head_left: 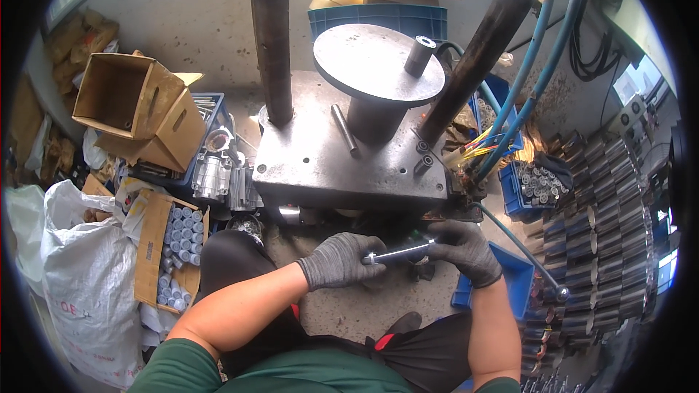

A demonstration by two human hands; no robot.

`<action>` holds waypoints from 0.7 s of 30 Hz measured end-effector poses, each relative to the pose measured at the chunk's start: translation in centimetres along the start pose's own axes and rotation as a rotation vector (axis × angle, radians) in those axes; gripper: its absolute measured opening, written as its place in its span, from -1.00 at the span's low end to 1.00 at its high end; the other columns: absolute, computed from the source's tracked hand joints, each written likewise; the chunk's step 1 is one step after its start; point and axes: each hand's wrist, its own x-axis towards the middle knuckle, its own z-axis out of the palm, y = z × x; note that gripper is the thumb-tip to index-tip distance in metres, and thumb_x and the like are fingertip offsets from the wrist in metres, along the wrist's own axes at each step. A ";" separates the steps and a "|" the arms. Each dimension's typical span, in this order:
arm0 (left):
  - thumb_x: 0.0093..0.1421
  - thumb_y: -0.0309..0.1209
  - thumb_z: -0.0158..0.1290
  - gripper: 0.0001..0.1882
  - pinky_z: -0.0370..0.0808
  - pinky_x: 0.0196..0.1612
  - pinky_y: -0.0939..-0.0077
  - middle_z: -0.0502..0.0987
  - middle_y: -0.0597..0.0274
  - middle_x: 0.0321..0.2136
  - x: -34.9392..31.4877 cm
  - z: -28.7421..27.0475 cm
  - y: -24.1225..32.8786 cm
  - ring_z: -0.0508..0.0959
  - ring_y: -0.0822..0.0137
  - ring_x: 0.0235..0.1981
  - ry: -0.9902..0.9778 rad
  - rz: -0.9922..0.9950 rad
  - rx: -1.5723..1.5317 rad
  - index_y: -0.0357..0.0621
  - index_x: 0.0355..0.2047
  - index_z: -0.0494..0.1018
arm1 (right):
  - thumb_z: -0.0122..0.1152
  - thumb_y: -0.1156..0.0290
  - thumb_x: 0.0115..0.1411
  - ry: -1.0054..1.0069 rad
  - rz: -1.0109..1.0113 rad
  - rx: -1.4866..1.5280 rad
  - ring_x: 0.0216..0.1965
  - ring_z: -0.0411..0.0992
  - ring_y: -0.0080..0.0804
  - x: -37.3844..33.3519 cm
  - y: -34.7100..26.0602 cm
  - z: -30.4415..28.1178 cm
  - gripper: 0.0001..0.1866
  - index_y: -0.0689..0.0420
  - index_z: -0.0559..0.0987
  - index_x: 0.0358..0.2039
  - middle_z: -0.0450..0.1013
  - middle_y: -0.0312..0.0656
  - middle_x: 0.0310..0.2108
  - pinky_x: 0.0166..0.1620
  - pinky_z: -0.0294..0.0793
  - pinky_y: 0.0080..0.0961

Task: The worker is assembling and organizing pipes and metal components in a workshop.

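Between the gloved left hand [342,260] and right hand [469,251], both gripping its ends, runs a metal rod [402,252] (shiny, slightly tilted); beyond them stands a steel platform [320,147].

held rod [400,252] before machine bed [328,156]; cartons [151,94] left; hoses [551,51] right; bin [397,17] behind

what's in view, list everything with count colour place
rod: 1, silver, lower centre
metal block: 1, grey, centre
loose bar: 1, grey, on block
round plate: 1, grey, above block
posts: 2, dark, flanking plate
hoses: several, blue, right
bins: several, blue, back and sides
cardboard boxes: several, brown, left, back
cylinders: many, pale grey, left box
sack: at least 1, white, left
stacked parts: many, grey, right
left hand, right hand: 1 each, grey gloves, rod's ends
sleeves: 2, green, bottom
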 end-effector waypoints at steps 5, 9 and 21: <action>0.27 -0.03 0.27 -0.44 0.65 0.07 0.10 0.72 -0.12 -0.17 -0.2 -0.2 0.4 0.73 -0.08 -0.07 -0.024 0.004 0.009 -0.18 0.11 0.61 | 0.61 0.62 0.10 -0.065 -0.149 -0.005 -0.19 0.59 -0.51 -0.4 -0.1 0.0 -0.62 0.31 0.69 -0.07 0.58 -0.27 -0.21 -0.12 0.64 -0.51; 0.23 -0.12 0.33 -0.51 0.67 -0.02 0.13 0.71 -0.07 -0.22 -0.5 -0.4 0.8 0.73 -0.04 -0.14 0.031 0.060 -0.020 -0.16 0.06 0.63 | 0.64 0.62 0.05 -0.043 -0.257 -0.104 -0.20 0.55 -0.52 -0.7 -0.2 0.0 -0.68 0.28 0.70 -0.18 0.55 -0.26 -0.25 -0.16 0.59 -0.48; 0.22 -0.20 0.31 -0.55 0.67 -0.13 0.23 0.69 -0.05 -0.31 -0.8 -1.3 1.9 0.73 0.10 -0.28 -0.023 0.171 -0.236 -0.21 0.03 0.63 | 0.72 0.60 -0.16 0.063 -0.550 -0.267 -0.15 0.55 -0.30 -2.5 -3.3 0.9 -0.64 0.16 0.67 -0.37 0.57 -0.15 -0.21 -0.09 0.55 -0.33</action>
